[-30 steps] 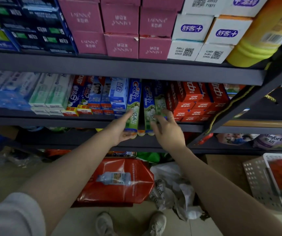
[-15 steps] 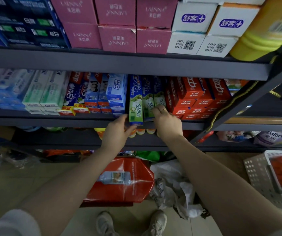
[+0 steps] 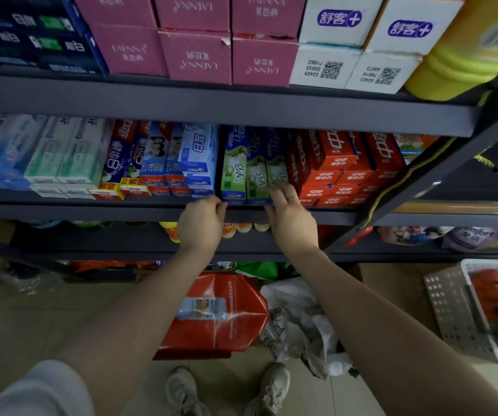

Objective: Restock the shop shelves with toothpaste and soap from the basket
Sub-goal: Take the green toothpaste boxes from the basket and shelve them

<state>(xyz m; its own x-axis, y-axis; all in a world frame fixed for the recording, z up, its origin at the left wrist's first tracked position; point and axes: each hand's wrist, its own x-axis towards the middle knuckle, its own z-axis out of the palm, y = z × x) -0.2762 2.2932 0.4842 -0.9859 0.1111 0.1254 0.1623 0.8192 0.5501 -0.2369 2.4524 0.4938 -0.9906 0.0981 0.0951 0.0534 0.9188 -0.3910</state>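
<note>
Three green-and-blue toothpaste boxes [image 3: 235, 172] stand side by side on the middle shelf [image 3: 91, 210], between blue-white boxes and red boxes. My left hand [image 3: 202, 223] is at the shelf edge, its bent fingertips against the front end of the leftmost green box. My right hand [image 3: 291, 217] reaches in with stretched fingers touching the ends of the two right green boxes. Neither hand carries anything. The white perforated basket [image 3: 452, 313] sits on the floor at the right, with red packs inside.
Red toothpaste boxes [image 3: 340, 163] fill the shelf right of my hands, blue-white ones [image 3: 199, 157] the left. Pink boxes [image 3: 193, 55] and a yellow bottle [image 3: 467, 61] stand on the upper shelf. A red bag [image 3: 217, 313] and a white plastic bag [image 3: 301, 325] lie on the floor.
The green boxes stuck out over the shelf edge and now sit pushed back in line. Both hands moved forward with them, the left letting go of the leftmost box.
</note>
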